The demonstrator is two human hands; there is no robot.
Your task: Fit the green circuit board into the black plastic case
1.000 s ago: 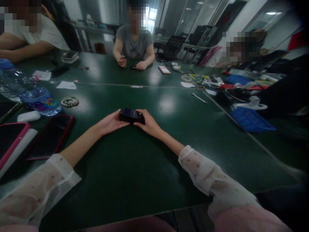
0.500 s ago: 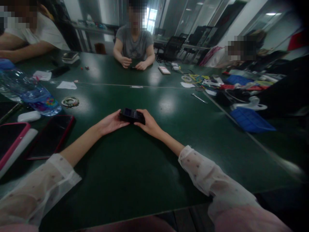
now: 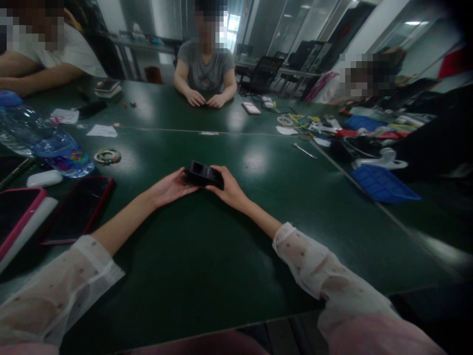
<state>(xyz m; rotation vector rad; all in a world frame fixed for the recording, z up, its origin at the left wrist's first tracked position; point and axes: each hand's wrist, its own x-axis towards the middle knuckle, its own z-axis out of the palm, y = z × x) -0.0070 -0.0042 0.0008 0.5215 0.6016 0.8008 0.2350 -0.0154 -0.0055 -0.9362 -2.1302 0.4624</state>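
Between my two hands is a small black device (image 3: 204,173) with a little dark screen and a row of buttons on its upper face. My left hand (image 3: 170,188) grips its left end, thumb along the near edge and fingers behind. The other end sits in my right hand (image 3: 232,191), thumb on the near side and fingers over the far side. It is tilted just over the dark green table (image 3: 221,256); whether its underside touches the top I cannot tell.
To the left are a red-edged phone (image 3: 79,207), a white case (image 3: 45,178), a water bottle (image 3: 61,148) and a coiled cable (image 3: 107,156). A wrench (image 3: 305,151) and blue tray (image 3: 384,183) lie right. A person (image 3: 205,69) sits opposite; others sit around.
The black device has tipped a little, its screen end now higher, and my right hand has shifted slightly right. Across the table, the person's hands have come closer together.
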